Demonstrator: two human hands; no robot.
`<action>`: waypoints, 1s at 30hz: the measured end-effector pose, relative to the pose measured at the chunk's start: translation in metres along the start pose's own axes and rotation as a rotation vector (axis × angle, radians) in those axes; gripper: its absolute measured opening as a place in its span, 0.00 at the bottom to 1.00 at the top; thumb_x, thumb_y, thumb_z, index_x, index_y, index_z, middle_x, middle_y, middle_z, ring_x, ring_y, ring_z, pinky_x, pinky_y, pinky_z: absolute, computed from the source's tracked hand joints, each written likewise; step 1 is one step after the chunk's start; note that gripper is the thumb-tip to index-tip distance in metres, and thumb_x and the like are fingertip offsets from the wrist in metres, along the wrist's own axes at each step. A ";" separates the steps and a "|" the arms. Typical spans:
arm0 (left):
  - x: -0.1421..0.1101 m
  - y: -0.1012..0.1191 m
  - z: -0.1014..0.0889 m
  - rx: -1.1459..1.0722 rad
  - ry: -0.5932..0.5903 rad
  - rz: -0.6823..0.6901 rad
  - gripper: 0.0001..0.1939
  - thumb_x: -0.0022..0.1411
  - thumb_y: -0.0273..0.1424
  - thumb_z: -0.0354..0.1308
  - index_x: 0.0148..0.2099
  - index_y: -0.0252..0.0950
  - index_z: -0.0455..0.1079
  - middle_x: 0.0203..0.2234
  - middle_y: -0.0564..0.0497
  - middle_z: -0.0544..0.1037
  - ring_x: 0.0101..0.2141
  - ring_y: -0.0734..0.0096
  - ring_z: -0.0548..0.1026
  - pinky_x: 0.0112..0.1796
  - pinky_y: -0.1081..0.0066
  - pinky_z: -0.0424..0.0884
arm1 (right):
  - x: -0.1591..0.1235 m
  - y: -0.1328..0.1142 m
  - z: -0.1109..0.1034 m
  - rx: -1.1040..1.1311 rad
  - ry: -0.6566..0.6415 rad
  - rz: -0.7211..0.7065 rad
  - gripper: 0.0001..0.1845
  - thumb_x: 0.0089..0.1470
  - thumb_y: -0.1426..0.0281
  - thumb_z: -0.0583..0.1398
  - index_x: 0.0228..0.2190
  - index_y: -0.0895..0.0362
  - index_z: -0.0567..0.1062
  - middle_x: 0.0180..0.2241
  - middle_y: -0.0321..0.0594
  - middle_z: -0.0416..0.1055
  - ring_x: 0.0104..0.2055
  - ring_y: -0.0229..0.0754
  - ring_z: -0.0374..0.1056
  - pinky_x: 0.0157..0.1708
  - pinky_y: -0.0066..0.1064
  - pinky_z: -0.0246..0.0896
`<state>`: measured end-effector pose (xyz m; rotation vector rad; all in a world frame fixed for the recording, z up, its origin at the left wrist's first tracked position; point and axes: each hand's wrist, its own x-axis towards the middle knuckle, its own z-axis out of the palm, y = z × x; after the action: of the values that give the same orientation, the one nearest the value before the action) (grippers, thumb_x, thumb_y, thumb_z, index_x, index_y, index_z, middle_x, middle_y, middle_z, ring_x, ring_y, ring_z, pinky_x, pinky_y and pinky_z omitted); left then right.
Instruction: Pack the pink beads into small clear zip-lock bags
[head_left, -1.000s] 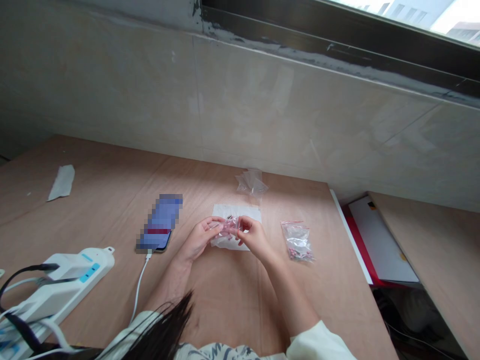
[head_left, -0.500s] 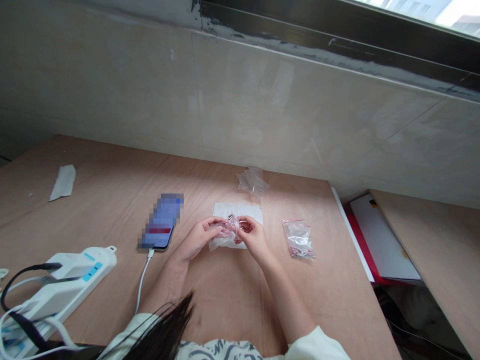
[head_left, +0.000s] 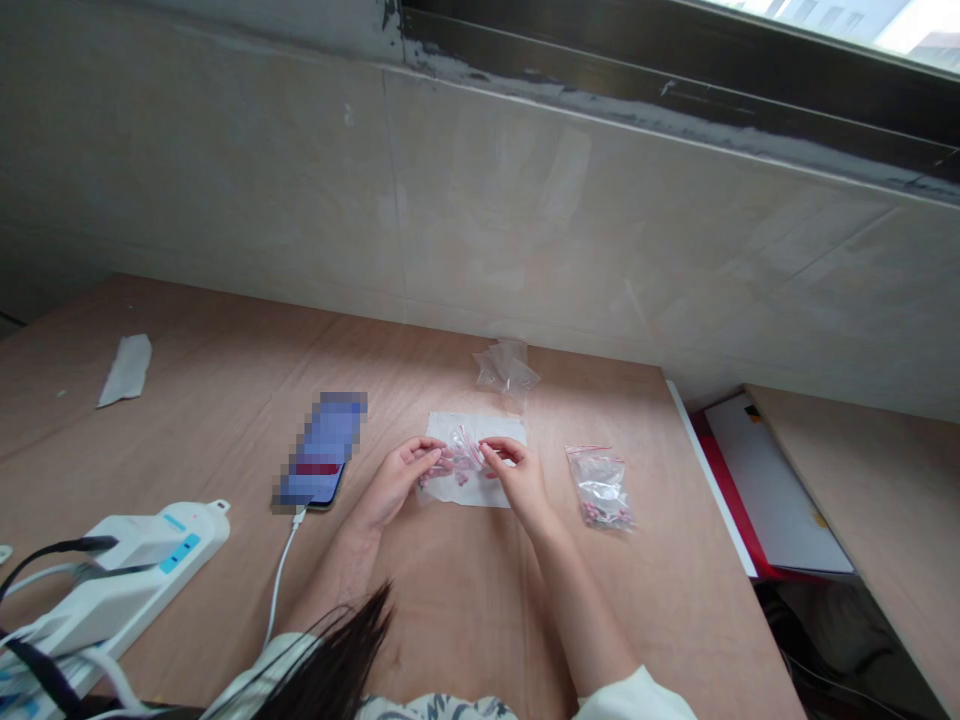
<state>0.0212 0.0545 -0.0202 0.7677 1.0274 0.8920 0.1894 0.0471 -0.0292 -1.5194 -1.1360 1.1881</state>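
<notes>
Head view only. Your left hand (head_left: 396,482) and right hand (head_left: 521,480) are over a white paper sheet (head_left: 480,490), which lies mid-width on the plywood table (head_left: 225,400), closer to the far edge than the near one. Both grips look closed to fingertip pinches on a small clear zip bag (head_left: 465,448), held just above the sheet between your hands. Small pink parts (head_left: 457,470) sit between your fingers, at the bag's lower end as far as I can see.

Handling: expect the bag to be very light, soft and slippery, with little stiffness. Take it by the film edges or seal strip, clear of the parts. The parts look tiny and could scatter if the mouth is open.

Hard to make out: your fingers cover part of the bag, and glare hides the film. You can't tell from this view if the seal is open, how many parts there are or what they are.

Right of the sheet, just apart from it, lies a second zip bag (head_left: 600,488) with a red seal line and pink parts at its near end. A crumpled clear bag (head_left: 507,367) lies behind the sheet by the far edge. Left of your hands is a phone (head_left: 319,465), its screen pixelated, with a white cable (head_left: 279,590) running toward the near edge. A white power strip (head_left: 142,565) sits at the near-left corner, cut off by the frame.
</notes>
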 end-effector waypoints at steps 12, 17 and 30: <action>-0.003 -0.003 0.001 -0.283 0.003 0.133 0.15 0.48 0.24 0.58 0.40 0.34 0.62 0.38 0.49 0.72 0.39 0.69 0.71 0.36 0.75 0.67 | -0.009 -0.017 0.000 -0.206 0.038 -0.124 0.13 0.42 0.67 0.57 0.33 0.57 0.72 0.34 0.43 0.66 0.33 0.40 0.60 0.31 0.32 0.58; -0.007 0.007 0.010 -0.221 -0.101 0.198 0.16 0.47 0.25 0.59 0.40 0.34 0.63 0.37 0.49 0.72 0.42 0.65 0.69 0.42 0.69 0.64 | -0.010 -0.052 0.008 0.063 -0.104 -0.117 0.09 0.42 0.65 0.57 0.25 0.58 0.70 0.26 0.38 0.67 0.27 0.35 0.61 0.27 0.27 0.57; -0.009 0.030 0.008 0.127 -0.013 0.202 0.13 0.50 0.38 0.55 0.35 0.34 0.65 0.27 0.53 0.72 0.27 0.75 0.72 0.31 0.74 0.68 | -0.013 -0.054 0.012 0.225 -0.087 -0.023 0.10 0.39 0.64 0.59 0.21 0.59 0.68 0.20 0.35 0.66 0.22 0.32 0.59 0.23 0.26 0.54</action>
<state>0.0187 0.0589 0.0115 0.9963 1.0147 0.9994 0.1678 0.0463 0.0236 -1.2922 -1.0348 1.3298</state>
